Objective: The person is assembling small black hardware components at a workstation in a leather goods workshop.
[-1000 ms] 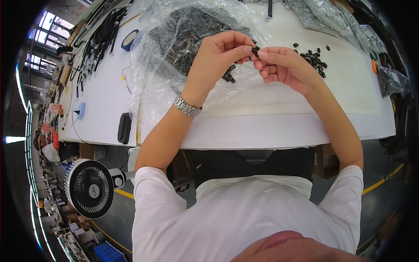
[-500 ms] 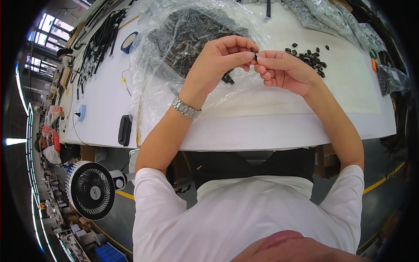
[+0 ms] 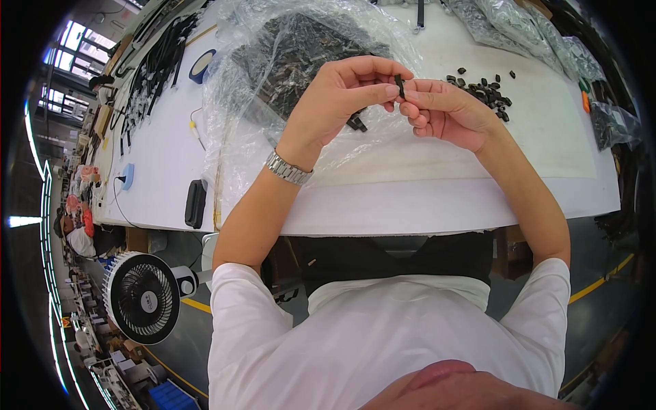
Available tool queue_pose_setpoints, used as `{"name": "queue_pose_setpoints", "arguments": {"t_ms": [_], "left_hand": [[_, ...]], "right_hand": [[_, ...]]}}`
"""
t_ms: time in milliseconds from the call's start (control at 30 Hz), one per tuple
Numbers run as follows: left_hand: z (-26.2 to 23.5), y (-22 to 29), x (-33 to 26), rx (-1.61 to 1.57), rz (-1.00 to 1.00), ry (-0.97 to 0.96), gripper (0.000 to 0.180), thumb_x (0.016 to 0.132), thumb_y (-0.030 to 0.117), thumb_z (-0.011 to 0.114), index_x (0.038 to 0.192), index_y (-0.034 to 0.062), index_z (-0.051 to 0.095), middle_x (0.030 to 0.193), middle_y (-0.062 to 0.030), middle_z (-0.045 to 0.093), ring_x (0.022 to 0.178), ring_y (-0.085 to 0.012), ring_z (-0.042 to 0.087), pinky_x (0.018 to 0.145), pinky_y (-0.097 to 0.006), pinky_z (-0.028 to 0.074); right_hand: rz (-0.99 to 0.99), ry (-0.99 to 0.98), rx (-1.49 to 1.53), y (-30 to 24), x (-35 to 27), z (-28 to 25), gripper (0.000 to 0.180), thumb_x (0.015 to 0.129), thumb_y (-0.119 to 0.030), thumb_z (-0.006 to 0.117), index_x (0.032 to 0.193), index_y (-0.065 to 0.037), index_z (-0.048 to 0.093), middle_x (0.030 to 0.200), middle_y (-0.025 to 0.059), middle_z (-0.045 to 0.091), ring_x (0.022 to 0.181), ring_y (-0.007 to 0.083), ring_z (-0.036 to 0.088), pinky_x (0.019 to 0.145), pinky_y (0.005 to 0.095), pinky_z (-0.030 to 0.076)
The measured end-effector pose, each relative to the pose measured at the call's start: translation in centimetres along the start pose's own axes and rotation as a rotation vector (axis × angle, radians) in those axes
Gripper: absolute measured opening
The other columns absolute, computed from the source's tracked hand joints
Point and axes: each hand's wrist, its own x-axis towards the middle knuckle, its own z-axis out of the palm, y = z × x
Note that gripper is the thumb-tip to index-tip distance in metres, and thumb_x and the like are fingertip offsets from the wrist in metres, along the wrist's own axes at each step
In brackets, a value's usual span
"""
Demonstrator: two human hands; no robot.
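A small black plastic part (image 3: pixel 400 87) is pinched between the fingertips of both hands, above the white table. My left hand (image 3: pixel 345 92) grips it between thumb and forefinger. From the other side, the thumb and fingers of my right hand (image 3: pixel 447 109) close on it too. Its exact kind is too small to make out. Under and behind my left hand spreads a large clear plastic bag (image 3: pixel 236 89) full of dark small parts (image 3: pixel 301 55). To the right of my right hand lies a loose pile of small black pieces (image 3: pixel 488 92).
On the white table (image 3: pixel 410 205) are a black case (image 3: pixel 196 203), a roll of tape (image 3: pixel 202 66) and a blue block with a cord (image 3: pixel 127 176). Black cables (image 3: pixel 160 61) lie far left, plastic bags (image 3: pixel 509 27) far right. A fan (image 3: pixel 145 297) stands left of me.
The small black part has turned more upright and shows more of its length between the fingertips. Both hands have barely moved.
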Motion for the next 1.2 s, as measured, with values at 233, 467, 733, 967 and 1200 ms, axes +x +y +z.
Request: {"name": "queue_pose_setpoints", "arguments": {"t_ms": [233,467,733,967,1200], "left_hand": [[0.0,0.0,0.0,0.004,0.015,-0.017,0.03,0.098,0.003,0.069,0.126,-0.0047,0.07,0.112,-0.0087,0.074,0.092,-0.0139,0.068,0.085,-0.028,0.057],[0.3,-0.2,0.4,0.045,0.015,0.029,0.027,0.096,0.002,0.068,0.122,-0.0037,0.072,0.11,-0.009,0.074,0.09,-0.0139,0.068,0.083,-0.028,0.057],[2.2,-0.6,0.2,0.317,0.051,0.245,0.017,0.084,0.008,0.072,0.098,0.0,0.077,0.084,-0.0049,0.073,0.075,-0.0103,0.069,0.064,-0.028,0.055],[3.4,-2.5,-0.4,0.679,0.376,0.451,0.017,0.078,0.002,0.073,0.093,-0.0021,0.066,0.077,-0.0137,0.068,0.071,-0.0262,0.069,0.069,-0.038,0.055],[3.2,-2.8,0.1,0.81,0.463,0.465,0.014,0.077,-0.001,0.069,0.091,-0.0004,0.064,0.081,-0.016,0.068,0.077,-0.0345,0.068,0.071,-0.043,0.054]], "right_hand": [[0.009,-0.017,0.014,-0.1,-0.2,0.2,0.014,0.105,-0.022,0.068,0.108,-0.008,0.068,0.092,-0.0029,0.073,0.077,0.0026,0.068,0.075,0.0221,0.06],[-0.017,0.072,-0.144,-0.4,0.1,0.0,0.017,0.104,-0.025,0.07,0.105,-0.008,0.068,0.09,-0.003,0.071,0.075,0.0034,0.066,0.072,0.0226,0.056],[-0.051,0.49,-0.67,-0.6,-1.0,2.1,0.024,0.101,-0.029,0.071,0.099,-0.005,0.069,0.082,0.0005,0.068,0.069,0.0075,0.062,0.066,0.0223,0.051],[-0.338,0.539,-0.893,2.2,0.5,1.8,0.022,0.107,-0.022,0.062,0.103,-0.001,0.069,0.083,0.0003,0.067,0.071,0.0065,0.058,0.068,0.0225,0.047],[-0.345,0.603,-1.047,1.9,0.4,2.3,0.019,0.107,-0.017,0.062,0.103,0.0,0.068,0.083,0.0,0.067,0.073,0.0055,0.058,0.069,0.0221,0.047]]}}
